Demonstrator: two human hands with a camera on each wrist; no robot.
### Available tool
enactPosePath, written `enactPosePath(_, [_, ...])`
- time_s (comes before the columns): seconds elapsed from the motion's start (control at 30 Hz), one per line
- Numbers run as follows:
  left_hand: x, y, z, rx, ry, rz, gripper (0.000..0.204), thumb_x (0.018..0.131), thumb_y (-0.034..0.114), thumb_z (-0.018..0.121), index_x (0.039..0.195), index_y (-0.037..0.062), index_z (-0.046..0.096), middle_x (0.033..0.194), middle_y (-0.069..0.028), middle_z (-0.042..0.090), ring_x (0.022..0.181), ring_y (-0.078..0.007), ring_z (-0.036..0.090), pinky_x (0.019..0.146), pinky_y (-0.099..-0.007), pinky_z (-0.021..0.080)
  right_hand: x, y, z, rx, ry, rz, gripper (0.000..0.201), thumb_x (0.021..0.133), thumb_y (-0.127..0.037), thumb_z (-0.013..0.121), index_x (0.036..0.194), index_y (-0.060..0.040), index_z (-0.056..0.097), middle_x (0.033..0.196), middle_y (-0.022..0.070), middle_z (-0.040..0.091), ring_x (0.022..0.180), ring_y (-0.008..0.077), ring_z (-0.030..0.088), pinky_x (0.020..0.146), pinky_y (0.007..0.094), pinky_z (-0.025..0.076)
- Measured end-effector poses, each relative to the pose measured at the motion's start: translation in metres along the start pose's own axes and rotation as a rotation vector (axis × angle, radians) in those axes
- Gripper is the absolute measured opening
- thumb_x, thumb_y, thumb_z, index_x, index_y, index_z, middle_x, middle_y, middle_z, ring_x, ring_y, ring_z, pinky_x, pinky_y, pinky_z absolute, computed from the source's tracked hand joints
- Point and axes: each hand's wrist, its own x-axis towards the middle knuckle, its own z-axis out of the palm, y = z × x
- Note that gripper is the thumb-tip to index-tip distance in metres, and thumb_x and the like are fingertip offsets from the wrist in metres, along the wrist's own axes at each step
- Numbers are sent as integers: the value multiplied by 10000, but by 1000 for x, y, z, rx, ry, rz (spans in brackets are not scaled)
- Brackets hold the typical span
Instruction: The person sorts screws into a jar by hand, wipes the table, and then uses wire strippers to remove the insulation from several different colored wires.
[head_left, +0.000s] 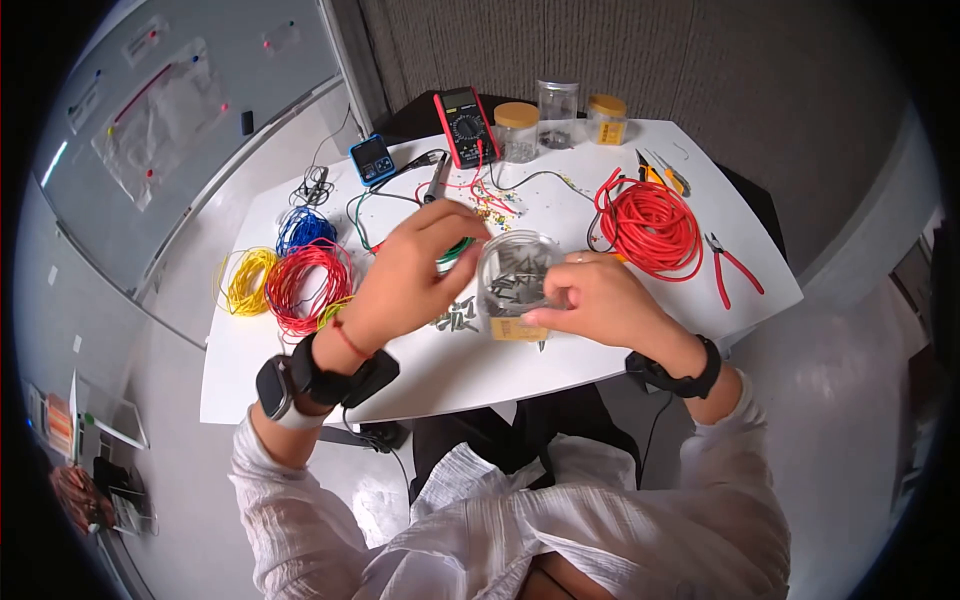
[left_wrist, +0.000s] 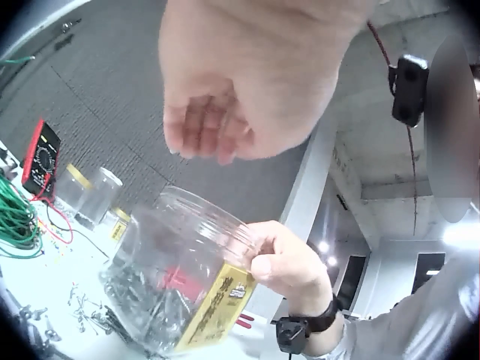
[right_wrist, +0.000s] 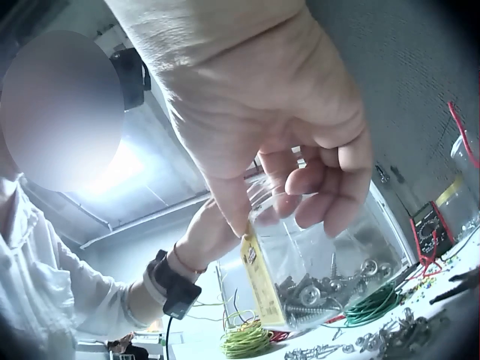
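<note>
A clear plastic jar (head_left: 519, 262) with a yellow label and metal screws (right_wrist: 311, 292) inside is held over the table, tilted in the left wrist view. My right hand (head_left: 605, 298) grips it by the rim, thumb on the label side and fingers over the mouth. My left hand (head_left: 415, 270) hovers by the opposite side of the rim, its fingers loosely bent. Nothing shows between those fingers in the left wrist view (left_wrist: 232, 90). Loose screws (head_left: 457, 316) lie on the table beside the jar, partly behind the left hand.
Red, blue and yellow wire coils (head_left: 308, 285) lie at left, a thick red coil (head_left: 652, 228) at right by the red-handled pliers (head_left: 730, 272). At the back stand a multimeter (head_left: 467, 128) and lidded jars (head_left: 516, 135). Small coloured bits (head_left: 493, 207) are scattered mid-table.
</note>
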Motion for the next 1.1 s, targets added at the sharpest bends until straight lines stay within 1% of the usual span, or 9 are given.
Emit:
enactPosePath(0.17, [-62, 16, 11, 0, -195, -351, 306, 765, 28, 594, 1061, 0, 523, 1042, -174, 550, 976, -326, 547, 826, -377, 448, -39, -7, -31, -10, -16, 65, 323, 652, -275, 756, 618, -52, 525, 583, 47, 489, 552, 178, 500, 523, 308, 394])
enactPosePath(0.23, [-94, 15, 34, 132, -256, -257, 442, 790, 94, 600, 1185, -25, 442, 1166, -234, 472, 1067, -378, 488, 904, -399, 414, -59, -8, -37, 10, -81, 71, 322, 651, -274, 760, 623, -50, 530, 588, 46, 488, 545, 170, 498, 515, 301, 394])
enactPosePath(0.37, [-115, -4, 60, 293, -592, -428, 656, 855, 282, 525, 1301, -111, 248, 1319, -334, 258, 1242, -453, 274, 1039, -432, 265, -92, -14, -32, 104, -228, 94, 324, 658, -283, 765, 636, -44, 547, 620, 48, 502, 545, 157, 512, 500, 285, 415])
enactPosePath(0.43, [-102, -6, 63, 492, -600, -532, 693, 867, 344, 487, 1298, -134, 230, 1323, -343, 251, 1248, -468, 247, 1050, -450, 229, -105, -16, -27, 139, -272, 97, 324, 663, -289, 764, 653, -42, 555, 646, 51, 514, 564, 154, 531, 504, 278, 436])
enactPosePath(0.57, [-102, -53, 79, 730, -532, -349, 752, 877, 468, 419, 1301, -127, 241, 1312, -362, 257, 1247, -470, 243, 1051, -459, 213, -125, -12, -10, 280, -346, 74, 319, 676, -296, 751, 673, -45, 554, 662, 55, 519, 577, 176, 538, 517, 288, 440])
enactPosePath(0.6, [-95, -50, 80, 653, -485, -513, 758, 879, 499, 395, 1309, -107, 246, 1319, -335, 278, 1247, -471, 241, 1050, -460, 217, -129, -7, -2, 278, -367, 40, 310, 662, -279, 767, 666, -53, 555, 654, 48, 511, 569, 167, 529, 504, 287, 423])
enactPosePath(0.7, [-85, -45, 94, 534, -434, -564, 727, 882, 471, 413, 1313, -92, 250, 1322, -307, 297, 1259, -450, 241, 1051, -451, 228, -139, 0, 29, 260, -415, 52, 330, 672, -301, 757, 647, -62, 531, 646, 52, 490, 599, 193, 526, 517, 316, 410])
enactPosePath(0.9, [-88, -22, 99, 237, -411, -345, 674, 869, 389, 489, 1317, -59, 261, 1347, -287, 265, 1284, -405, 232, 1059, -430, 227, -153, 20, 75, 191, -355, 36, 362, 684, -349, 725, 637, -58, 516, 669, 85, 493, 644, 256, 525, 553, 361, 416])
enactPosePath(1.1, [-72, -13, 108, 342, -314, -432, 708, 865, 438, 481, 1350, -9, 223, 1360, -310, 212, 1288, -438, 199, 1055, -462, 210, -148, 23, 91, 140, -184, 83, 353, 670, -331, 729, 636, -46, 526, 672, 112, 504, 636, 285, 535, 560, 379, 425])
